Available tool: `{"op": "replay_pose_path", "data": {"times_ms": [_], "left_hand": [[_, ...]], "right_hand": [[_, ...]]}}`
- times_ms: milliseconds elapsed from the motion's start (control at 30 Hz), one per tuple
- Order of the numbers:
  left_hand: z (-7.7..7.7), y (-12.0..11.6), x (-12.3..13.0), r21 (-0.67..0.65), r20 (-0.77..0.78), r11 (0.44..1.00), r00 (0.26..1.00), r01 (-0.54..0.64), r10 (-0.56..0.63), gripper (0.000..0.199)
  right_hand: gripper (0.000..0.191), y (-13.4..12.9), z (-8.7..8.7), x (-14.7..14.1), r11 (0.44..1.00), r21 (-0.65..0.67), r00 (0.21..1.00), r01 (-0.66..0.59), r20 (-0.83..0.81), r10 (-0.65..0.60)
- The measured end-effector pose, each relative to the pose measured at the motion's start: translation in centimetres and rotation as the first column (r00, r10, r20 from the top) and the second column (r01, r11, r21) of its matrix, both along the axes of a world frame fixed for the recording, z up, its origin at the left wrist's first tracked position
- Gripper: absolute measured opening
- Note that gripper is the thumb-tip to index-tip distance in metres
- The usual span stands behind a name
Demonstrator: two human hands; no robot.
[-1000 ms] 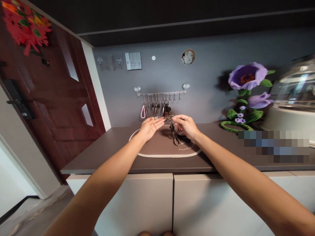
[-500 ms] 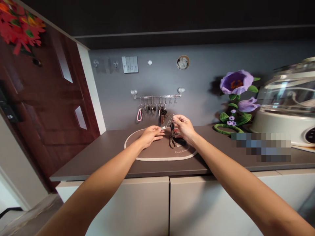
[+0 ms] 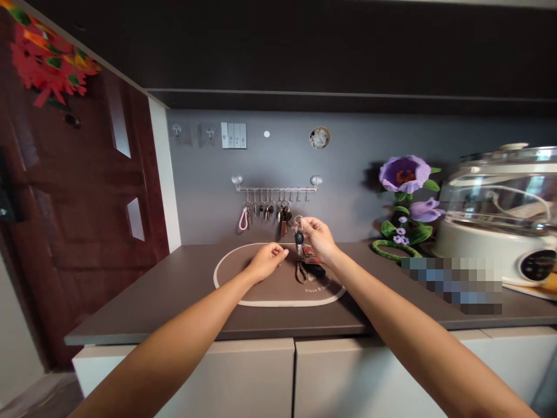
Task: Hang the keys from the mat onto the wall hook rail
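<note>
Keys [image 3: 299, 238] dangle over the mat [image 3: 235, 264] from a metal ring [image 3: 298, 219] that the right hand [image 3: 318, 239] pinches between thumb and fingers, presumably so they hang free. The left hand [image 3: 266, 262] is near them, fingers curled inward; whether it grips anything, I cannot tell. Behind, 2 suction cups [image 3: 316, 180] support the hook rail [image 3: 278, 190], likely keeping its hanging bunches [image 3: 285, 213] separate.
</note>
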State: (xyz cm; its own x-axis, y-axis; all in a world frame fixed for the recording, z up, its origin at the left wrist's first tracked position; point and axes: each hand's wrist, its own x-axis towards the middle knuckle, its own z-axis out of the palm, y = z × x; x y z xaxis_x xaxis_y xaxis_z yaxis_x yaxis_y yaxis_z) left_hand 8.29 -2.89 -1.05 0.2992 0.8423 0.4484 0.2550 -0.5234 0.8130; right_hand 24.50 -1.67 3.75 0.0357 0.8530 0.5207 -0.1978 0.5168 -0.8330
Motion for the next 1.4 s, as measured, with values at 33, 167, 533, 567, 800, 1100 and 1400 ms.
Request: {"op": "replay_pose_path", "data": {"times_ms": [33,167,533,567,800,1100,1400], "left_hand": [[0.0,0.1,0.0,0.031,-0.019,0.999,0.999,-0.042,0.043,0.029],[-0.1,0.4,-0.1,0.132,-0.055,0.977,0.983,-0.166,0.174,0.029],[-1.0,1.5,-0.1,0.099,-0.012,0.965,0.970,-0.241,0.244,0.028],[-1.1,1.6,-0.1,0.093,-0.010,0.966,0.970,-0.241,0.243,0.028],[-1.3,2.0,-0.1,0.083,-0.007,0.968,0.972,-0.235,0.237,0.029],[-1.1,1.8,-0.1,0.085,-0.011,0.968,0.971,-0.236,0.238,0.029],[-1.2,1.8,-0.2,0.081,-0.007,0.968,0.971,-0.239,0.240,0.030]], "right_hand": [[0.031,0.2,0.3,0.0,1.000,-0.001,1.000,0.002,-0.001,-0.002],[0.032,0.9,1.6,-0.2,0.997,-0.059,0.999,0.047,-0.021,-0.048],[0.019,5.4,5.1,-1.1,0.978,-0.158,0.982,0.138,-0.106,-0.156],[0.019,5.8,5.3,-1.3,0.976,-0.156,0.979,0.150,-0.115,-0.169],[0.015,8.4,6.0,-2.5,0.957,-0.186,0.952,0.224,-0.170,-0.256],[0.011,10.7,4.9,-2.5,0.859,-0.205,0.866,0.468,-0.086,-0.492],[0.014,10.5,3.5,-2.3,0.922,-0.187,0.924,0.338,-0.121,-0.363]]}}
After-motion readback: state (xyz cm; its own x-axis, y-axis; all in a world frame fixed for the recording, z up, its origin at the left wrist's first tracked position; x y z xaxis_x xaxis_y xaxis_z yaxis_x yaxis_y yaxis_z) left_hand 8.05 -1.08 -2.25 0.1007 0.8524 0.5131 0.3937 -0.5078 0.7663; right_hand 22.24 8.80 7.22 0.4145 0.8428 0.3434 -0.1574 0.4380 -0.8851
